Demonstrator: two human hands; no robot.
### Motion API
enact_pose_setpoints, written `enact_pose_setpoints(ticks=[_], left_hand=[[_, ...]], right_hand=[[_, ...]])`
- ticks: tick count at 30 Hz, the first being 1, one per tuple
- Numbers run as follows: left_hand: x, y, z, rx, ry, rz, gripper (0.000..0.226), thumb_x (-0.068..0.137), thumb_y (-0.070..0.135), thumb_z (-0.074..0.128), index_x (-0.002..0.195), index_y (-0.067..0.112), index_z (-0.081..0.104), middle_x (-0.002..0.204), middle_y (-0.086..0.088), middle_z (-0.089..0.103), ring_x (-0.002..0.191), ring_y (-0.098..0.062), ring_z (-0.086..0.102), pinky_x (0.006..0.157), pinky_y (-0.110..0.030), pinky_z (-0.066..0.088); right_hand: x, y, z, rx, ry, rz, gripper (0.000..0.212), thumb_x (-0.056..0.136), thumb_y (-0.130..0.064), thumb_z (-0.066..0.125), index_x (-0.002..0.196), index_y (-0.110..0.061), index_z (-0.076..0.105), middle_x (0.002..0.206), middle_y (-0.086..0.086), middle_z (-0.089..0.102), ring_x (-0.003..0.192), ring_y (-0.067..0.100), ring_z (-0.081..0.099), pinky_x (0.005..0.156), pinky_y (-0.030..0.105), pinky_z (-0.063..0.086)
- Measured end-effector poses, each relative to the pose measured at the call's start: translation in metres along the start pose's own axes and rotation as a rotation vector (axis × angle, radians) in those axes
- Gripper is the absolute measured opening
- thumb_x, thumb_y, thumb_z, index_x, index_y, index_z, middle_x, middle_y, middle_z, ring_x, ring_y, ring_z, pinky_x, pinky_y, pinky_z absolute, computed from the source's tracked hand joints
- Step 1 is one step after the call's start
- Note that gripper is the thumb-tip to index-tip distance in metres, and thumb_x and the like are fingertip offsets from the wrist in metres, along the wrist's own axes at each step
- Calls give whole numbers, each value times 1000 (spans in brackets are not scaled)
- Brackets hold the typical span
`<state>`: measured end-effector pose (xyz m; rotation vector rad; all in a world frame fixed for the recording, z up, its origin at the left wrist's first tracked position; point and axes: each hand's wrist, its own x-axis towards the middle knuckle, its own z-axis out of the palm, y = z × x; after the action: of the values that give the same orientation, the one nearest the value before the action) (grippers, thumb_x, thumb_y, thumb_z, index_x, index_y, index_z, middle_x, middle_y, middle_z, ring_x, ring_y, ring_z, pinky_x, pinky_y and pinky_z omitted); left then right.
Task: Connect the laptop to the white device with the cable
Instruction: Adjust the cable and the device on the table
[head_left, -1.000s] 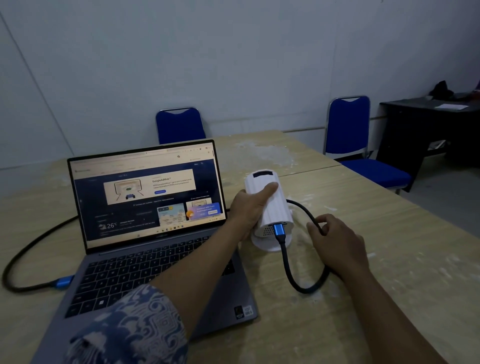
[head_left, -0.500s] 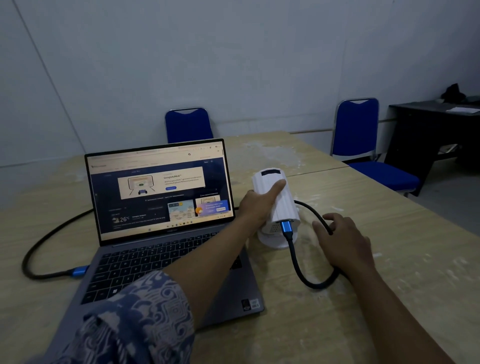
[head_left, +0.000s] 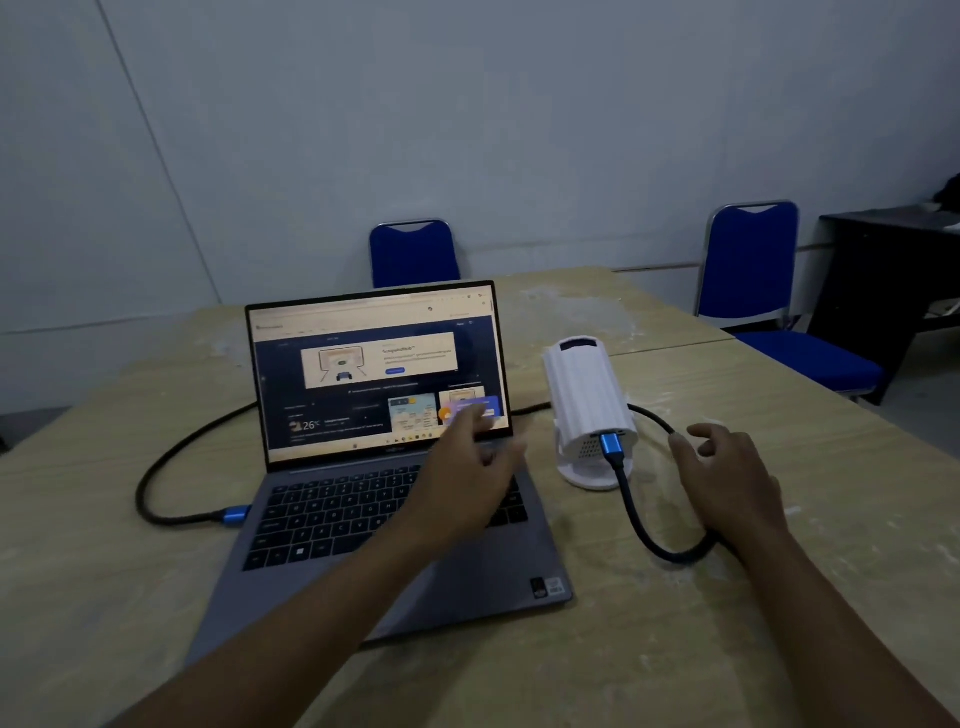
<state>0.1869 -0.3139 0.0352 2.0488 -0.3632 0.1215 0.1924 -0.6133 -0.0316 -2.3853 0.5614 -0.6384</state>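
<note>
An open grey laptop (head_left: 363, 499) with a lit screen sits on the wooden table (head_left: 779, 597). To its right stands the white device (head_left: 589, 400), a ribbed cylinder tilted on a round base. A black braided cable (head_left: 636, 525) with blue plugs runs from the device's near end, loops right, passes behind the laptop, and its other blue plug (head_left: 235, 516) sits at the laptop's left edge. My left hand (head_left: 467, 483) hovers blurred over the keyboard, fingers spread, holding nothing. My right hand (head_left: 727, 478) rests open on the table over the cable loop, right of the device.
Two blue chairs stand beyond the table, one behind the laptop (head_left: 413, 254) and one at the right (head_left: 753, 270). A dark desk (head_left: 883, 270) is at the far right. A seam (head_left: 675, 349) runs between two joined tabletops behind the device.
My left hand has let go of the white device and moved left over the laptop keyboard. My right hand stays by the cable loop. The view has shifted slightly.
</note>
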Motion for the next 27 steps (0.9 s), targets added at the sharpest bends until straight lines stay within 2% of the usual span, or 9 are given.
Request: enact_pose_setpoints(ticks=[4,7,9,13,17,19,22,24,27], left_hand=[[-45,-31,-65,117,57,-18,48,95,34,59,140,25,44,129,8,60,101,1,60,73,-12,45],[-51,-43,-95,187,117,-47,35,95,27,61,129,25,53,112,12,64,96,-5,62,65,-9,47],[-58,-51,-119,233,177,-53,27,94,25,63,121,25,59,101,15,66,92,-3,63,60,-7,45],[-79,-70,-151,321,205,-97,31,91,27,65,121,21,59,112,3,67,95,-7,61,73,-17,44],[-112,-93,-154,383,264,-242,54,88,34,67,134,12,50,134,-12,56,120,-26,54,93,-37,45],[-133,-103,-152,352,255,-345,71,86,42,65,143,9,39,142,-15,49,128,-32,49,96,-43,46],[-158,-114,-146,369,227,-362,77,86,55,58,144,9,35,143,-13,46,131,-29,41,101,-46,44],[-170,-116,-143,393,239,-282,69,87,59,54,138,17,39,135,-6,50,123,-21,44,96,-38,46],[-177,-116,-140,444,229,-191,63,87,59,51,137,23,38,125,1,51,108,-11,46,86,-27,44]], right_hand=[[-8,-20,-10,75,130,-24,36,93,-50,52,116,-24,63,115,10,60,105,35,54,87,47,46],[-10,-35,-19,125,262,-106,28,94,-41,54,111,-21,65,112,11,62,104,36,54,82,43,42],[-21,-52,-24,141,253,-193,20,94,-36,55,106,-23,65,107,7,63,100,34,55,81,43,42],[-60,-93,-35,142,224,-367,9,95,-25,58,99,-21,65,94,2,62,83,23,56,64,31,43],[-129,-127,-27,185,135,-493,7,94,-25,55,91,-28,61,77,-6,61,64,12,58,50,23,42],[-161,-128,-10,200,-36,-456,14,92,-38,54,101,-30,60,85,-10,63,75,10,63,58,31,53],[-186,-116,10,129,-257,-302,53,88,-59,54,133,-30,50,121,-6,60,107,15,59,84,41,56],[-190,-110,16,86,-275,-284,70,86,-66,53,142,-25,45,135,-1,56,118,19,55,94,43,52],[-188,-109,19,42,-267,-287,76,84,-72,47,144,-26,43,142,-1,54,124,20,51,99,41,47]])
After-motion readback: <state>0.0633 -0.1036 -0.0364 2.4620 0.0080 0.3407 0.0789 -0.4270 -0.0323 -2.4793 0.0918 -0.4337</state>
